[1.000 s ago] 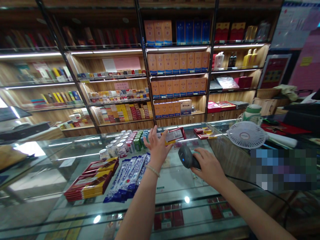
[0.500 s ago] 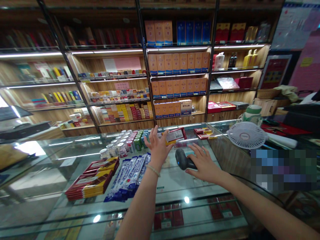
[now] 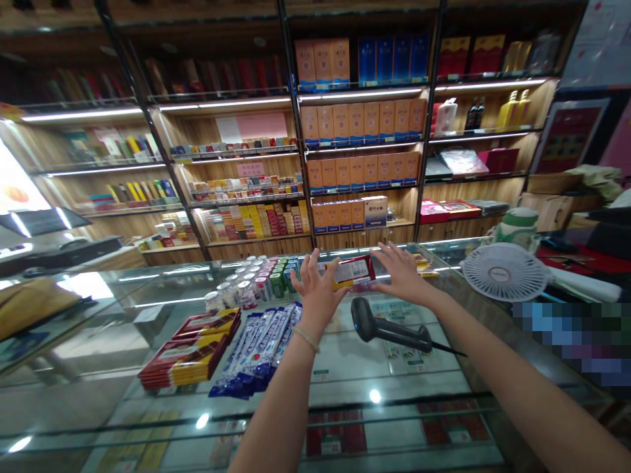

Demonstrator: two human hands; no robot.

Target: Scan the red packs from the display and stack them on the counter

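Note:
A red and yellow chocolate bar pack [image 3: 355, 270] with a white barcode label is at the far side of the glass counter. My left hand [image 3: 318, 286], a band on its wrist, is at the pack's left end with fingers spread; whether it touches is unclear. My right hand [image 3: 403, 272] is open at the right end, fingers apart, partly hiding other packs behind it. Nearer to me, a black barcode scanner [image 3: 387, 326] lies on the glass between my arms, untouched, its cable running right under my right forearm.
Left of my left arm lie blue-and-white wrapped sticks [image 3: 263, 345], stacked red and yellow chocolate packs [image 3: 185, 358] and rows of small round containers [image 3: 246, 292]. A white fan [image 3: 503, 272] and a green-and-white jug [image 3: 515, 226] stand right. Stocked shelves [image 3: 365, 148] line the wall.
My right hand has left the scanner and moved up and forward to the chocolate pack's right end. The scanner now shows whole on the glass. My left hand stays near the pack. The view has shifted slightly left.

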